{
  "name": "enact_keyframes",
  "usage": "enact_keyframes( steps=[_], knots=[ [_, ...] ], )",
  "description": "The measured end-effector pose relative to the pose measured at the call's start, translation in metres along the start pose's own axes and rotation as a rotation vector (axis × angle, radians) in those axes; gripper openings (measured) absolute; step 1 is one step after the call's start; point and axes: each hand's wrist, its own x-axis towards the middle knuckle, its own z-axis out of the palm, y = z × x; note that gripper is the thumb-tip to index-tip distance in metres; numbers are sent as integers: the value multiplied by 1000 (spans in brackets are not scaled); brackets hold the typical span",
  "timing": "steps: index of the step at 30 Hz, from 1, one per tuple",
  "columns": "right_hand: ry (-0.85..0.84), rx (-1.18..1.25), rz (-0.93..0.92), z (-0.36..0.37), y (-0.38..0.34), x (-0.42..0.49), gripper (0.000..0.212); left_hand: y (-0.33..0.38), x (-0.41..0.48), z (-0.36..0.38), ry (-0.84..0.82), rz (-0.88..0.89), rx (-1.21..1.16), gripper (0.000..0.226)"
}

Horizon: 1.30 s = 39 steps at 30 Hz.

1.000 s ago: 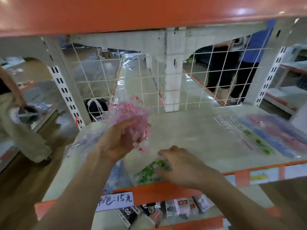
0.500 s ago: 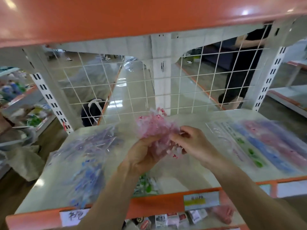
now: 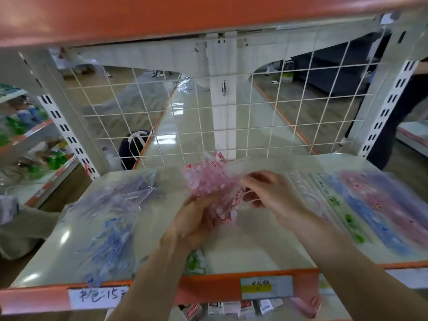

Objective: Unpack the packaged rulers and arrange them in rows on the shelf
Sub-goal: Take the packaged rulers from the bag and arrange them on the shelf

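Observation:
My left hand (image 3: 196, 218) grips a bundle of pink rulers in crinkled clear plastic (image 3: 213, 181) above the middle of the pale shelf (image 3: 254, 246). My right hand (image 3: 268, 193) pinches the wrapper at the bundle's right edge. A packet of blue rulers in a clear bag (image 3: 111, 228) lies on the shelf's left side. A green packet (image 3: 194, 262) lies near the front edge, partly hidden under my left forearm. Unpacked rulers in clear, green, blue, pink and purple (image 3: 361, 209) lie in rows on the right.
A white wire grid (image 3: 208, 117) closes the back of the shelf and an orange shelf (image 3: 162, 17) hangs low overhead. The orange front rail (image 3: 208, 288) carries price labels. Small boxes (image 3: 231, 308) sit on the shelf below. A person in dark trousers (image 3: 398, 107) stands behind at the right.
My right hand left the green packet at the front edge and rose to pinch the pink bundle. My left hand carried the bundle rightward toward the shelf's middle.

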Motion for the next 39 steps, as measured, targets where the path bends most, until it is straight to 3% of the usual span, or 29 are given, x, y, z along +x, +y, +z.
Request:
enact_keyframes(
  steps=[6,12,14,17,20,22,24,29,32,39],
  knots=[
    [-14,36,5,-4,-5,3,3,5,-4,2,-26,94,-44,37],
    [-77,-133,58,-14,-16,14,8,6,-9,2,-30,129,-100,29],
    [90,-92,-98,-24,-24,18,15,7,-11,1,-12,135,-133,29],
    [326,-272,-611,-30,-48,12,6,9,-12,2,8,142,-173,39],
    [157,-660,-1036,-12,-48,-2,12,10,-11,4,-24,133,-196,39],
    [-21,-792,-1129,0,-24,-8,11,10,-11,3,-59,144,-229,31],
    [-115,-851,-1123,3,-1,-12,14,10,-9,1,-60,159,-255,31],
    [-124,-959,-1095,5,20,-12,23,9,-9,-1,-67,168,-196,42],
    [-127,-933,-1077,8,20,-9,15,9,-10,1,-61,170,-170,47],
    [-123,-783,-1011,4,9,-5,25,9,-12,4,-57,211,-184,51]
  ],
)
